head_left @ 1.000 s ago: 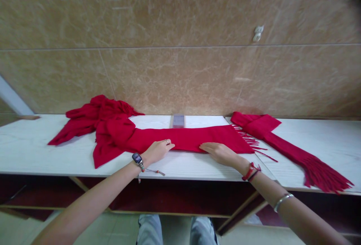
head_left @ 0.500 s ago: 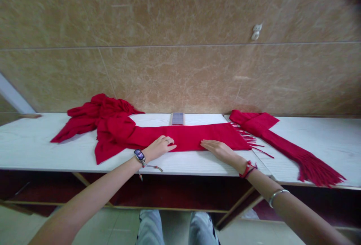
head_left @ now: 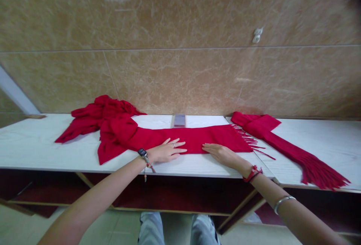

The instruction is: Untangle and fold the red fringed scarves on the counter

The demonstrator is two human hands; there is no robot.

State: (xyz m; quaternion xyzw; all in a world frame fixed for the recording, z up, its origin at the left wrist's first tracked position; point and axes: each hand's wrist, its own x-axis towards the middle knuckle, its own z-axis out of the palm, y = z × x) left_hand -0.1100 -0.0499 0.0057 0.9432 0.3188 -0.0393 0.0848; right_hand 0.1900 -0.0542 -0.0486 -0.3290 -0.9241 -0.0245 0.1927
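A red scarf (head_left: 194, 139) lies stretched flat along the white countertop (head_left: 194, 168), its fringe pointing right and its left part bunched up. My left hand (head_left: 166, 151) rests flat on the scarf's near half with the fingers spread. Near the fringed end, my right hand (head_left: 221, 154) lies on the scarf's front edge, fingers stretched out and close together. Neither hand grips the cloth. To the right, a second red scarf (head_left: 278, 143) is folded over at its far end, its fringe hanging toward the counter's front edge.
A crumpled heap of red cloth (head_left: 101, 113) adjoins the flat scarf at the left. A small grey box-like object (head_left: 179, 120) stands behind the scarf by the tiled wall (head_left: 175, 79). Below the countertop are open dark red shelves (head_left: 175, 194).
My left hand has turned flatter and spread its fingers, shifting a little right over the scarf. My right hand stays at almost the same place. The view has shifted slightly.
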